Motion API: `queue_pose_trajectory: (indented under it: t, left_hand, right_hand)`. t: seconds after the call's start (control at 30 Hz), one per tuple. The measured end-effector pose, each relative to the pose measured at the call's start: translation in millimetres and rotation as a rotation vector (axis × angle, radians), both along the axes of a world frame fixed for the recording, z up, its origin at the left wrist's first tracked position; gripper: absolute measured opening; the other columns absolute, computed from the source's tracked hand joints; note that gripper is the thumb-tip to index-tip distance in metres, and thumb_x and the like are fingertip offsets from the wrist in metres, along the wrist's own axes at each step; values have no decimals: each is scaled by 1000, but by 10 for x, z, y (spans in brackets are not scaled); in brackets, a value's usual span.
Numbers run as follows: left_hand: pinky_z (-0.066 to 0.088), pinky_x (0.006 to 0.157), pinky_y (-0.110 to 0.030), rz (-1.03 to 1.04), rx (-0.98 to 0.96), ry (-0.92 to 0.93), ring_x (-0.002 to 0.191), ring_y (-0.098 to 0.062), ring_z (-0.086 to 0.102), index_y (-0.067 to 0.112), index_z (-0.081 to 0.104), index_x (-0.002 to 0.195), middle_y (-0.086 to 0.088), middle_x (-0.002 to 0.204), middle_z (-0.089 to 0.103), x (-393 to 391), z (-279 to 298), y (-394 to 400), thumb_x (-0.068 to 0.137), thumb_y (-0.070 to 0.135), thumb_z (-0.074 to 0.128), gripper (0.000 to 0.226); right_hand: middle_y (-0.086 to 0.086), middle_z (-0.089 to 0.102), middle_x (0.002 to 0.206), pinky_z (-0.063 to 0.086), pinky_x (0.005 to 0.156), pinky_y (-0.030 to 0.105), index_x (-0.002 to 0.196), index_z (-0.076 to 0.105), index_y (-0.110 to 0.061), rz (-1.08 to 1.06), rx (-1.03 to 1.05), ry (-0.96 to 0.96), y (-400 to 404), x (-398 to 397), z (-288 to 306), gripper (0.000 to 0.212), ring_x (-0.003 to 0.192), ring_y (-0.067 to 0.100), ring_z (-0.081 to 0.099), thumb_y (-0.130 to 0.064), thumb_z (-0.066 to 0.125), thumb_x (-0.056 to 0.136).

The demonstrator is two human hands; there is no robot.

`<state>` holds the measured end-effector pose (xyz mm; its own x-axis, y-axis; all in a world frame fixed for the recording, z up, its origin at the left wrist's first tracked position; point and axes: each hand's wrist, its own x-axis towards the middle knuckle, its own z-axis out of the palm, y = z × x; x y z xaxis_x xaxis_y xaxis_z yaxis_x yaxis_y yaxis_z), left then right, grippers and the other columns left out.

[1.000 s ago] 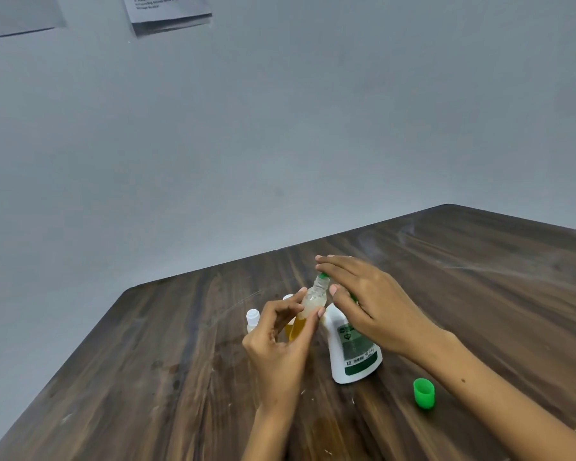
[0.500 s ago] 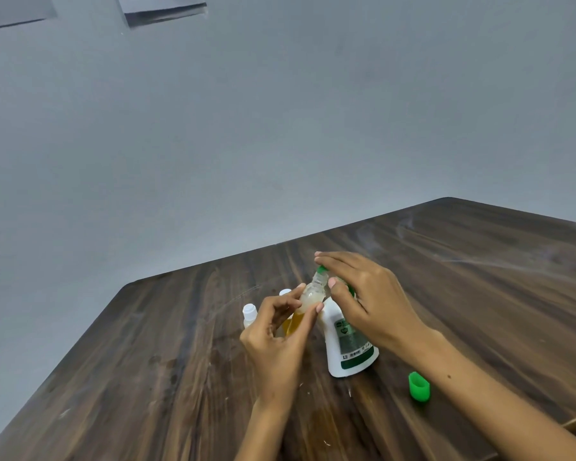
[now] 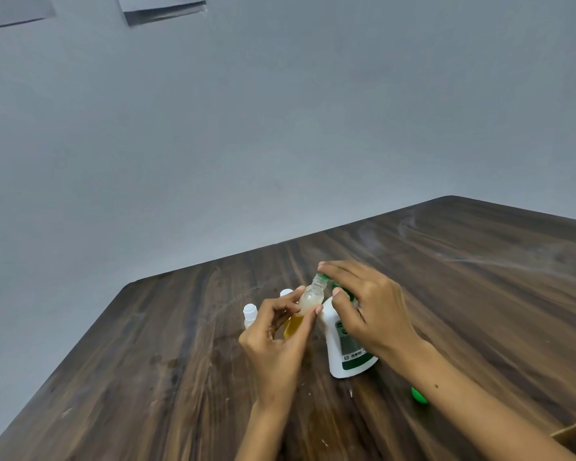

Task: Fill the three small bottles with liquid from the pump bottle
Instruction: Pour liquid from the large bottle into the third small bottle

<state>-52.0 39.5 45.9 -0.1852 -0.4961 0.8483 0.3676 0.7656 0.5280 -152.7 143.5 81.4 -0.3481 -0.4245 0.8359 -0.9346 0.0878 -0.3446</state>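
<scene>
1. Two bare hands meet above a dark wooden table (image 3: 479, 294). The left hand (image 3: 276, 347) pinches a small clear bottle (image 3: 308, 299), part-filled with yellow liquid, between thumb and fingertips, tilted towards the pump.
2. The right hand (image 3: 369, 311) curls over the green pump head of a white pump bottle (image 3: 345, 347), fingers pressing down at the small bottle's mouth.
3. Two more small white bottles (image 3: 250, 312) stand just behind the left hand, partly hidden. A green cap (image 3: 419, 395) lies by the right forearm.
4. The pump bottle's green label is too blurred to read.
</scene>
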Motion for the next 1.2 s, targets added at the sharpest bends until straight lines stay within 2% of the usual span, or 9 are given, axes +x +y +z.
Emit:
queue_pose_trajectory:
  t: [0.23,0.4,0.5,0.57,0.63,0.77,0.93,1.1,1.2]
  left_hand:
    - [59,77,-23,12,-15,8,96,-8,72,9,64,78,12,99,73,10,5,2,66,-2,86,27]
    - [58,77,-21,24,-25,-14,96,-6,71,10,64,78,13,99,73,9,-3,3,66,-4,86,29]
    - [58,77,-20,33,-25,2,95,-7,71,6,64,77,12,94,74,8,-5,-3,65,-4,86,28]
    - [58,77,-21,41,-23,20,95,-8,72,6,63,77,10,92,74,16,-9,-14,65,-3,86,27]
    - [59,77,-23,44,-20,28,95,-10,72,5,63,77,8,90,74,23,-1,-14,65,0,86,26]
    - [59,76,-22,41,-40,-9,95,-8,72,7,64,79,1,96,74,30,3,-7,68,8,83,21]
    - [56,76,-16,39,-37,-2,96,-3,70,9,64,79,6,97,73,40,29,14,68,12,82,21]
    - [59,77,-24,42,-32,-2,97,-8,71,6,63,77,0,98,75,32,4,-8,69,7,83,22]
    - [59,78,-24,43,-61,-4,99,-8,71,5,63,78,-2,100,74,34,-3,-12,69,6,84,23]
  right_hand:
    - [0,65,121,41,95,27,118,67,-12,2,23,35,-35,-29,45,49,114,13,58,-36,37,88]
    - [1,67,116,46,88,22,115,68,-10,32,2,34,-27,-42,-61,48,108,11,59,-36,35,92]
    - [1,67,116,41,92,19,115,68,-10,42,-1,41,-28,-45,22,56,109,11,59,-48,29,97]
    - [2,67,118,39,96,23,115,68,-10,43,6,62,-33,-41,62,69,111,11,58,-58,21,98]
    - [2,67,117,41,94,26,114,68,-10,36,0,72,-41,-40,42,75,109,13,59,-63,19,96]
    - [1,68,110,47,81,22,110,69,-10,30,1,46,-63,-53,-27,74,99,14,63,-66,23,94]
    - [2,67,116,42,90,25,114,68,-10,42,-5,78,-32,-54,41,77,105,15,61,-67,20,93]
    - [0,69,109,43,80,20,107,70,-12,20,-6,76,-56,-28,10,77,98,14,64,-69,21,92]
    - [1,68,112,43,82,20,111,69,-11,33,-5,84,-30,-43,10,80,101,14,62,-70,18,92]
